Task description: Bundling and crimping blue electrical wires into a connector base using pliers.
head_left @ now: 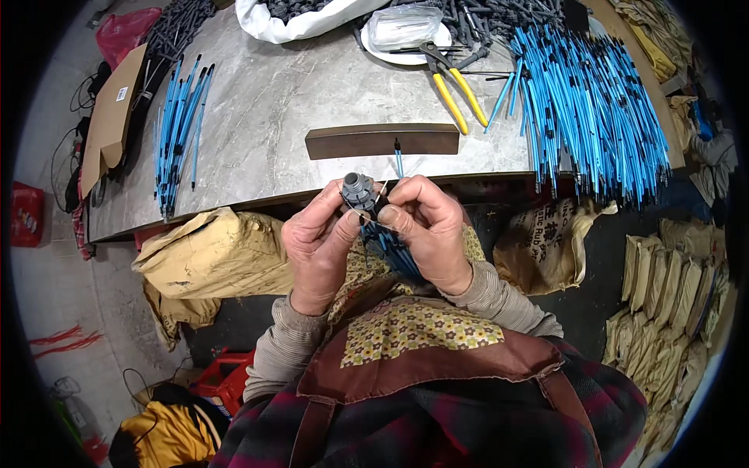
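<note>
Close above my lap, my left hand pinches a grey threaded plastic fitting, its ribbed round end facing up. My right hand is closed just beside it, thumb and index finger gripping a thin pale strip that runs against the fitting. Below the fingers, a bundle of thin blue rods hangs down over the patterned apron; I cannot tell how it joins the fitting. One short blue rod with a black tip rises beyond my right fingers, in front of a dark brown bar on the table.
On the grey marble-patterned table lie yellow-handled pliers, a large pile of blue rods at right and a smaller bunch at left. A white sack of dark parts and a clear packet lie farther back. Paper sacks stand below.
</note>
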Available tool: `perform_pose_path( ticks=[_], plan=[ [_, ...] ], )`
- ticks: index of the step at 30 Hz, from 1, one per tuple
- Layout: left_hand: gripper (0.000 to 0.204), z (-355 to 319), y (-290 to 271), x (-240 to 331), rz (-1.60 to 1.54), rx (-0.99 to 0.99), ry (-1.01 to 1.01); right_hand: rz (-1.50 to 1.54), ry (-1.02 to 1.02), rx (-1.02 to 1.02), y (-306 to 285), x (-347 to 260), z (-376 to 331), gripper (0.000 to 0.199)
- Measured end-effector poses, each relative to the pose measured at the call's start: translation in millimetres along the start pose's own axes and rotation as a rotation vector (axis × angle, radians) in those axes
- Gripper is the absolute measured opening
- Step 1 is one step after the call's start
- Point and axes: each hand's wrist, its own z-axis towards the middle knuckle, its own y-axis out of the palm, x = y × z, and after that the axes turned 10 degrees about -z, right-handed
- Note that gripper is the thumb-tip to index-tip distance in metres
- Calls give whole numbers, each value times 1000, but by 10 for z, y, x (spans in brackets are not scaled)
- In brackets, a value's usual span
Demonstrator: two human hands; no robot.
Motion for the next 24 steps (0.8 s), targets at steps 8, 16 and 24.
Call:
perform_pose_path(
  ticks=[8,16,24],
  plan=[
    [42,16,121,38,-19,73,-147,61,38,61,16,89,96,12],
    [48,-25,266,-28,48,34,-20,14,-18,79,32,51,133,18],
    [45,-35,272,-51,286,72,52,-25,-48,41,-44,54,179,23]
  ],
)
